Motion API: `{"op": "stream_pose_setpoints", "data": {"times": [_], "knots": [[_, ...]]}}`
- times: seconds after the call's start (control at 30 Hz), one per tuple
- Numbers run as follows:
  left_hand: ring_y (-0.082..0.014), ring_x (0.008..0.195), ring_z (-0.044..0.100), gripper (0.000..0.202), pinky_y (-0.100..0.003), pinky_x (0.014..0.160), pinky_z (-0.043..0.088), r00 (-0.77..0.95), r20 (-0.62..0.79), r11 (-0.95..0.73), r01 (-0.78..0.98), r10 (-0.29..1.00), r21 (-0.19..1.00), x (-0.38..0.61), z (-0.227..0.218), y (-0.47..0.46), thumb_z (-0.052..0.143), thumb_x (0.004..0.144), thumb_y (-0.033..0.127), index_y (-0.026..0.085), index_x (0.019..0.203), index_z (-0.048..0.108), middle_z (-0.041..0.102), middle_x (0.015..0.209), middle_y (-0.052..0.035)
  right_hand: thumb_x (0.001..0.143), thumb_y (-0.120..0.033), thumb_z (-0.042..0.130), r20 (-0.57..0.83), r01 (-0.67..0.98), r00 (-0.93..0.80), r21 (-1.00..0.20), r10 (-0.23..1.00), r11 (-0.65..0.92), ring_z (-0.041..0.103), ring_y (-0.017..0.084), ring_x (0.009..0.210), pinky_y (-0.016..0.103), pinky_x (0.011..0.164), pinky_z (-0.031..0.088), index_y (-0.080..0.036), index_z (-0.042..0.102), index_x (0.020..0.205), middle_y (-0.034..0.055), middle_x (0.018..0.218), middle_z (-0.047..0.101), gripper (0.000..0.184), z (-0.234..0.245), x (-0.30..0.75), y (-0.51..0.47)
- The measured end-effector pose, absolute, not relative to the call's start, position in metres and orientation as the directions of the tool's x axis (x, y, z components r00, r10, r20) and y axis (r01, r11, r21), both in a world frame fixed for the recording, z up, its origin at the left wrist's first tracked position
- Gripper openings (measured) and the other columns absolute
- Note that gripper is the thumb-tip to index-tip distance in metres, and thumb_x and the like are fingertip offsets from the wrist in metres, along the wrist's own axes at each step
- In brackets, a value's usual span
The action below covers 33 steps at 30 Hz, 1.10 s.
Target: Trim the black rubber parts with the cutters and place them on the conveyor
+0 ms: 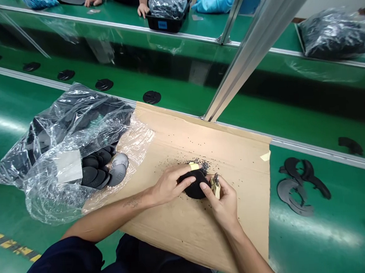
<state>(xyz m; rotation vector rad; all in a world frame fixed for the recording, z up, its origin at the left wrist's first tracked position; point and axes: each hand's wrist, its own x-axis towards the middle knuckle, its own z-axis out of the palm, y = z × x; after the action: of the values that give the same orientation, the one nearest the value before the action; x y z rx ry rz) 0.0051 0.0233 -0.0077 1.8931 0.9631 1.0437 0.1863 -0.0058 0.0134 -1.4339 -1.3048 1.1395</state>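
My left hand (169,184) grips a rounded black foam pad (194,186), with yellow tape wrapped round one finger (194,166). My right hand (222,204) is shut on small snips (215,186) with pale taped handles, their metal tips touching the pad's right edge. Both hands are over a brown cardboard sheet (188,231) strewn with black foam crumbs (203,166). To the left, a clear plastic bag (46,190) lies open on the sheet's corner, holding stacked black pads (93,173) and grey pads (118,169).
Grey and black foam offcuts (297,185) lie on the green bench to the right. Black pieces (104,84) stand in a row on a green belt beyond a metal rail (247,134). Farther off are a co-worker's hands (143,9), a black crate (166,24) and a bagged black load (334,36).
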Motion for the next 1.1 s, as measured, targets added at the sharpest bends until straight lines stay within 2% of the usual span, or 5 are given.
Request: {"op": "stream_pose_setpoints", "data": {"times": [0.4, 0.7, 0.8, 0.97, 1.1], "knots": [[-0.0215, 0.108, 0.07, 0.031, -0.037, 0.096, 0.058, 0.418, 0.304, -0.434, 0.262, 0.856, 0.862, 0.0028, -0.0067, 0.0235, 0.051, 0.102, 0.029, 0.018, 0.128, 0.063, 0.073, 0.118, -0.0109, 0.085, -0.047, 0.07, -0.045, 0.245, 0.002, -0.968, 0.999, -0.044, 0.051, 0.015, 0.062, 0.027, 0.059, 0.048, -0.02, 0.064, 0.087, 0.0004, 0.072, 0.06, 0.027, 0.0136, 0.1869, -0.0051], [-0.0204, 0.107, 0.071, 0.029, -0.035, 0.094, 0.058, 0.4, 0.345, -0.466, 0.26, 0.849, 0.845, 0.0027, -0.0056, 0.0227, 0.051, 0.102, 0.028, 0.017, 0.126, 0.063, 0.074, 0.118, -0.0108, 0.086, -0.047, 0.07, -0.031, 0.256, -0.004, -0.966, 1.0, -0.029, 0.056, 0.015, 0.064, 0.026, 0.06, 0.05, -0.02, 0.065, 0.087, 0.0006, 0.073, 0.063, 0.028, 0.012, 0.1882, -0.0062], [-0.0205, 0.105, 0.071, 0.029, -0.035, 0.092, 0.059, 0.424, 0.36, -0.496, 0.269, 0.831, 0.826, 0.002, -0.0055, 0.0229, 0.052, 0.102, 0.027, 0.018, 0.127, 0.063, 0.074, 0.115, -0.0107, 0.086, -0.048, 0.07, -0.013, 0.285, -0.031, -0.958, 0.999, -0.003, 0.062, 0.018, 0.072, 0.029, 0.066, 0.053, -0.021, 0.067, 0.093, 0.0032, 0.081, 0.069, 0.028, 0.011, 0.1895, -0.0053], [-0.0198, 0.098, 0.071, 0.031, -0.034, 0.087, 0.06, 0.438, 0.393, -0.531, 0.254, 0.808, 0.808, 0.0024, -0.0053, 0.0216, 0.055, 0.1, 0.028, 0.017, 0.129, 0.063, 0.074, 0.108, -0.0106, 0.089, -0.042, 0.068, 0.091, 0.354, -0.063, -0.929, 0.994, 0.107, 0.063, 0.019, 0.07, 0.031, 0.066, 0.053, -0.022, 0.068, 0.094, 0.0037, 0.081, 0.07, 0.02, 0.0086, 0.1906, -0.007], [-0.0179, 0.087, 0.073, 0.034, -0.028, 0.074, 0.061, 0.343, 0.295, -0.352, 0.117, 0.892, 0.929, 0.0038, -0.0024, 0.0211, 0.068, 0.093, 0.036, 0.014, 0.118, 0.069, 0.076, 0.099, -0.0104, 0.09, -0.031, 0.066, 0.249, 0.354, -0.035, -0.903, 0.968, 0.245, 0.063, 0.019, 0.071, 0.033, 0.065, 0.052, -0.023, 0.067, 0.093, 0.0048, 0.081, 0.069, 0.008, 0.0086, 0.1897, -0.0116]]}}
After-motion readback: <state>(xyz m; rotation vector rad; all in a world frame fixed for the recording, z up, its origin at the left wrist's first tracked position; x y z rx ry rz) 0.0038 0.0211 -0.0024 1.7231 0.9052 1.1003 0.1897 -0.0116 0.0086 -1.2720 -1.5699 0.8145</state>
